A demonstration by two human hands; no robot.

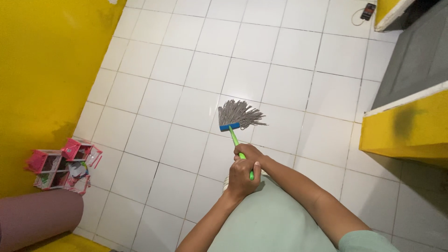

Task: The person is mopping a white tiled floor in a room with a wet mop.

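Green mop handle (239,150) is clamped in both fists: the left hand (241,177) wraps it lower down, the right hand (249,152) just above, fingers curled tight. Out front, the grey mop head (238,114) splays flat on the white tiled floor (177,70). A pink rack (63,164) sits by the yellow wall (42,70).

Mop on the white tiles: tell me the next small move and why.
Probably draw the mop back toward the feet in a short stroke. Both the left hand and right hand already grip the green handle, and the grey strands lie spread on the tiled floor at arm's reach.
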